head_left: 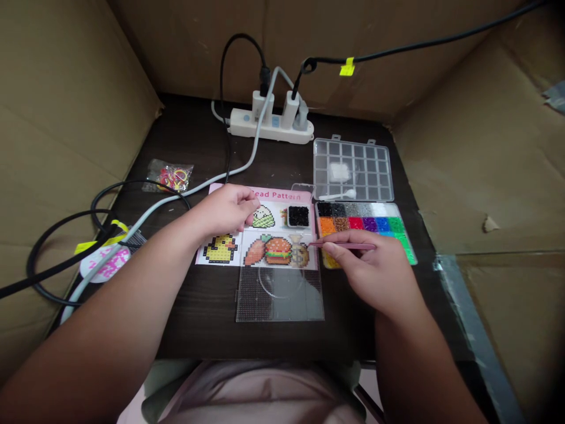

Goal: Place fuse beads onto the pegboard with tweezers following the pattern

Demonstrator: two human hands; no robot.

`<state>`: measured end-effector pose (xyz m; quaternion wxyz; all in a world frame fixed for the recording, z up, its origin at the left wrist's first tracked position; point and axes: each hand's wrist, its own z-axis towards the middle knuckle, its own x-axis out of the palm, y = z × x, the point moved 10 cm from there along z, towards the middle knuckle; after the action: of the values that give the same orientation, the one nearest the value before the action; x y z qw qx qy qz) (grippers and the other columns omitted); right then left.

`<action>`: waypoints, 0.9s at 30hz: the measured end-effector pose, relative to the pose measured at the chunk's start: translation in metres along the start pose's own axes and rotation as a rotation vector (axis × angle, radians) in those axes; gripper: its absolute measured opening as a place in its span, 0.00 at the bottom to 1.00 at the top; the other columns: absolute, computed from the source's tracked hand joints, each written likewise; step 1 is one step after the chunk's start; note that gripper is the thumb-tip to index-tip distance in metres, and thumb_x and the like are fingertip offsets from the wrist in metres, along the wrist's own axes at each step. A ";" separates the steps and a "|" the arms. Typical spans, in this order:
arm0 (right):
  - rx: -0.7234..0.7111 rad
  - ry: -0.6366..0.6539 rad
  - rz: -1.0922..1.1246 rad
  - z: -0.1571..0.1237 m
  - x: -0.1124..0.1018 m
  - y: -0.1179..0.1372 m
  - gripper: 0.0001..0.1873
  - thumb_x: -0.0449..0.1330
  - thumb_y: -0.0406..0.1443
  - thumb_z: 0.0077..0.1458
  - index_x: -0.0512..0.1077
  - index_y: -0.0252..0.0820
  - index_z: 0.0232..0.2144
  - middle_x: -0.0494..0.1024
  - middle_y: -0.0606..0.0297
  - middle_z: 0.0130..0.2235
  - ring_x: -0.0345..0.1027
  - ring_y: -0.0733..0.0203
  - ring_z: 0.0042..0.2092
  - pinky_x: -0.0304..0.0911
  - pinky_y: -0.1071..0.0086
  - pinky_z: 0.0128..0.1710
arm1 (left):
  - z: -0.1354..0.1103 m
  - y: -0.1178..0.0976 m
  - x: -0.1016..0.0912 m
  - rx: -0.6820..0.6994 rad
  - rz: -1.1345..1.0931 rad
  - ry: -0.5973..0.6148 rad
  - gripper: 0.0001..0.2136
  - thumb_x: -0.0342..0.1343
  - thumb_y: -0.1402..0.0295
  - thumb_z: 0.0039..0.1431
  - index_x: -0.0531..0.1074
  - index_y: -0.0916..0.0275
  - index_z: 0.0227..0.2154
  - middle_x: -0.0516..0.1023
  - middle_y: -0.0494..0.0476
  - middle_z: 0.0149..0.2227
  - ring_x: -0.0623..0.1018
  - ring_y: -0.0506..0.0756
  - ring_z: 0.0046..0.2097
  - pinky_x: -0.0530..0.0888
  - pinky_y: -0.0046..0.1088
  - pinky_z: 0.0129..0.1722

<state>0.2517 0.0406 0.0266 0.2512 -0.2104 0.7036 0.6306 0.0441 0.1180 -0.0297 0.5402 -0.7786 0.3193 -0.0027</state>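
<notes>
My left hand (228, 208) is over the upper left of a pink-bordered bead pattern sheet (304, 196), its fingers curled together; whatever they may hold is hidden. In a pinch, my right hand (375, 265) has pink tweezers (342, 245), their tips pointing left above the printed money bag (299, 253). A small clear tray of black beads (299, 216) sits on the sheet between the hands. Below the left hand is a yellow chick design (220, 249). Clear pegboard (282, 297) extends from under the sheet towards me.
Right of the sheet lies a bead box (355, 224) with coloured compartments, its clear lid (383, 182) folded back with a white scoop (339, 194) on it. Behind stands a power strip (241, 125). Cables (148, 209) cross the left side near a bag of rings (170, 176). Cardboard walls surround the table.
</notes>
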 end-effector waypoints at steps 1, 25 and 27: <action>-0.004 -0.003 -0.004 0.000 0.000 0.000 0.06 0.61 0.37 0.48 0.77 0.43 0.28 0.81 0.63 0.31 0.74 0.59 0.32 0.69 0.69 0.30 | 0.000 0.000 0.000 0.000 0.002 -0.002 0.10 0.48 0.65 0.60 0.64 0.62 0.25 0.69 0.53 0.24 0.66 0.45 0.21 0.64 0.23 0.20; 0.020 0.027 -0.004 0.000 0.003 0.000 0.06 0.61 0.37 0.49 0.78 0.43 0.29 0.81 0.63 0.32 0.75 0.59 0.33 0.70 0.69 0.32 | 0.000 0.000 0.000 0.001 0.017 0.013 0.09 0.48 0.64 0.60 0.64 0.63 0.26 0.69 0.53 0.25 0.67 0.45 0.22 0.65 0.23 0.21; 0.024 0.024 -0.007 0.000 0.003 -0.001 0.06 0.61 0.37 0.49 0.78 0.43 0.29 0.81 0.62 0.32 0.75 0.59 0.33 0.70 0.69 0.32 | 0.000 -0.001 0.001 0.000 0.018 0.014 0.09 0.48 0.64 0.60 0.64 0.62 0.26 0.69 0.53 0.25 0.67 0.45 0.22 0.65 0.23 0.21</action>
<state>0.2498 0.0409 0.0244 0.2472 -0.2173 0.7134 0.6186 0.0447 0.1176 -0.0293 0.5379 -0.7756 0.3303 -0.0033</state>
